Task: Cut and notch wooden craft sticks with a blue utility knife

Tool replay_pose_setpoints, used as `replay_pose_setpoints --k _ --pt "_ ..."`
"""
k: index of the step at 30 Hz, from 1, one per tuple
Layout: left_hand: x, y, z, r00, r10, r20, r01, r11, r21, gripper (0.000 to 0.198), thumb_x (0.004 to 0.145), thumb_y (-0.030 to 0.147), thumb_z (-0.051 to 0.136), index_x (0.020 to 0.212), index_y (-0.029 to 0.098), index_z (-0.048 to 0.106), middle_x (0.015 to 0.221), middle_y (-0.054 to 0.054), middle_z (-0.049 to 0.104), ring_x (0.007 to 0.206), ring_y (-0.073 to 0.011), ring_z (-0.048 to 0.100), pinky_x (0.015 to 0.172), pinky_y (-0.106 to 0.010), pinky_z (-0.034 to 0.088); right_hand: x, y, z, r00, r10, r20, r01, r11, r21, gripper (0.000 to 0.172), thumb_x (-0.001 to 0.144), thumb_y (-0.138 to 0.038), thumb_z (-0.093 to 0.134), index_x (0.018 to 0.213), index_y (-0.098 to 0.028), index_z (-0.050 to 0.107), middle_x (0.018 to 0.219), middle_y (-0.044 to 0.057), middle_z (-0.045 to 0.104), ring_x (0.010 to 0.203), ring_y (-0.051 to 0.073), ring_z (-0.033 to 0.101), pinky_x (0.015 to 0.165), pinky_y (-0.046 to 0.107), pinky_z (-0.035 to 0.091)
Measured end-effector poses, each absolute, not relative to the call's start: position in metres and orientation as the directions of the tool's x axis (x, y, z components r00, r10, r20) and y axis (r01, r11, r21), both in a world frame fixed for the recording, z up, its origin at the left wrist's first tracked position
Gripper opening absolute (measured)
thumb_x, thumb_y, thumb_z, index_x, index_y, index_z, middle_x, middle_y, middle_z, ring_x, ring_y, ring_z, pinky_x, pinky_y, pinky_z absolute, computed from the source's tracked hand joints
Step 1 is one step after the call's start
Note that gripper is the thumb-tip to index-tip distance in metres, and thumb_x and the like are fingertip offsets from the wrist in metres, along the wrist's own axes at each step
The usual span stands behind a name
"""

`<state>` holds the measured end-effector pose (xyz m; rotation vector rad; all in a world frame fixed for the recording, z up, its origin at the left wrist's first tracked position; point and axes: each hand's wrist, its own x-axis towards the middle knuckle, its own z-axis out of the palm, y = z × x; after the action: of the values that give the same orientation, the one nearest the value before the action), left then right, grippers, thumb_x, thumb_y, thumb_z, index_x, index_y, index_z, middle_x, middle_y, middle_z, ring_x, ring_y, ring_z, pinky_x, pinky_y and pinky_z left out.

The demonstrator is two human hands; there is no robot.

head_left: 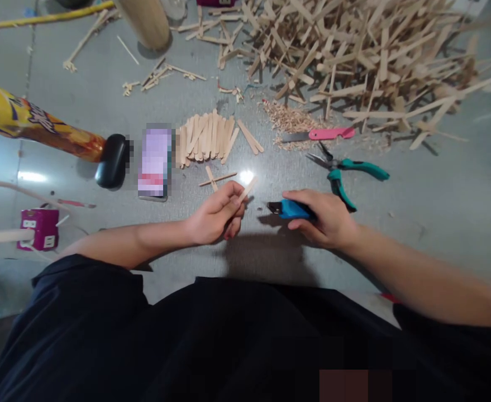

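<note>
My left hand (222, 212) pinches a wooden craft stick (248, 187) between thumb and fingers, its free end pointing up and right. My right hand (327, 218) is closed around a blue hand tool with a black head (291, 210); its exact kind does not show. The tool's head points left at the stick, and a gap separates them. Two crossed sticks (218, 179) lie just beyond my left hand. A row of craft sticks (205, 137) is laid out farther up the table. Beyond my right hand lie green-handled pliers (341, 167), spread apart.
A large heap of sticks (354, 50) covers the far right. Near it are a pink-handled knife (331, 134) and wood shavings (289, 117). To the left are a phone (155, 162), a black rounded object (113, 161), a yellow snack bag (39, 120) and a purple power block (39, 229) with a cable.
</note>
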<state>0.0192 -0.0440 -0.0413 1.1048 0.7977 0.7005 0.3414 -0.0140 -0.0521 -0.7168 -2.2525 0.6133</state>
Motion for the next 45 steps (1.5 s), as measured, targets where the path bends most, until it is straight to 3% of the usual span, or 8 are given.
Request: replay_pose_setpoints --k 3,9,16,23,32,40,45 --pt "0.024 -0.044 -0.045 0.527 0.827 -0.196 -0.193 0.341 0.920 0.048 0.122 0.070 0.063 0.111 0.029 0.043 0.074 0.016 0.049 0.038 -0.0059 0.050 0.035 -0.015 0.038 0.335 -0.017 -0.052 -0.614 0.646 0.453 0.409 0.752 -0.517 0.054 0.126 -0.064 0.059 0.158 -0.024 0.074 0.115 0.012 0.092 0.090 0.031 0.090 0.075 0.041 0.068" --pt "0.041 -0.052 -0.049 0.427 0.890 -0.160 -0.221 0.274 0.936 0.054 0.119 0.074 0.070 0.107 0.029 0.043 0.068 0.017 0.047 0.038 -0.0050 0.044 0.039 -0.017 0.033 0.331 -0.021 -0.049 -0.681 0.609 0.407 0.494 0.792 -0.360 0.051 0.126 -0.052 0.057 0.161 -0.018 0.073 0.111 0.013 0.091 0.090 0.032 0.087 0.073 0.041 0.061" --pt "0.059 -0.062 -0.052 0.387 0.916 -0.105 -0.239 0.209 0.948 0.057 0.116 0.078 0.072 0.109 0.028 0.046 0.065 0.017 0.045 0.038 -0.0045 0.039 0.041 -0.019 0.031 0.331 -0.021 -0.055 -0.676 0.603 0.423 0.486 0.797 -0.359 0.052 0.127 -0.052 0.056 0.160 -0.017 0.073 0.112 0.013 0.089 0.089 0.030 0.085 0.075 0.040 0.059" --pt "0.060 -0.059 -0.053 0.325 0.938 -0.120 -0.249 0.208 0.946 0.061 0.111 0.080 0.078 0.106 0.028 0.047 0.065 0.015 0.050 0.038 -0.0045 0.035 0.040 -0.020 0.025 0.329 -0.022 -0.054 -0.640 0.599 0.482 0.546 0.795 -0.263 0.050 0.127 -0.054 0.058 0.158 -0.018 0.075 0.108 0.011 0.090 0.085 0.028 0.084 0.068 0.039 0.053" --pt "0.057 -0.054 -0.052 0.402 0.912 -0.084 -0.277 0.208 0.938 0.054 0.118 0.073 0.073 0.107 0.028 0.045 0.064 0.017 0.046 0.037 -0.0045 0.035 0.040 -0.018 0.026 0.331 -0.019 -0.060 -0.597 0.611 0.520 0.521 0.788 -0.327 0.051 0.122 -0.058 0.069 0.160 -0.026 0.077 0.110 0.009 0.092 0.085 0.029 0.085 0.067 0.041 0.054" --pt "0.054 -0.050 -0.049 0.489 0.869 -0.079 -0.276 0.240 0.931 0.051 0.121 0.073 0.067 0.109 0.029 0.043 0.064 0.018 0.043 0.038 -0.0046 0.036 0.041 -0.016 0.033 0.334 -0.020 -0.058 -0.583 0.688 0.432 0.515 0.725 -0.458 0.050 0.119 -0.062 0.070 0.160 -0.034 0.078 0.111 0.007 0.092 0.085 0.031 0.086 0.065 0.045 0.057" --pt "0.054 -0.050 -0.051 0.504 0.861 -0.068 -0.300 0.248 0.921 0.049 0.122 0.071 0.067 0.111 0.029 0.044 0.064 0.018 0.042 0.039 -0.0047 0.034 0.041 -0.016 0.034 0.335 -0.020 -0.056 -0.604 0.672 0.429 0.508 0.739 -0.442 0.053 0.121 -0.062 0.068 0.166 -0.034 0.075 0.112 0.009 0.092 0.085 0.033 0.085 0.066 0.047 0.057"
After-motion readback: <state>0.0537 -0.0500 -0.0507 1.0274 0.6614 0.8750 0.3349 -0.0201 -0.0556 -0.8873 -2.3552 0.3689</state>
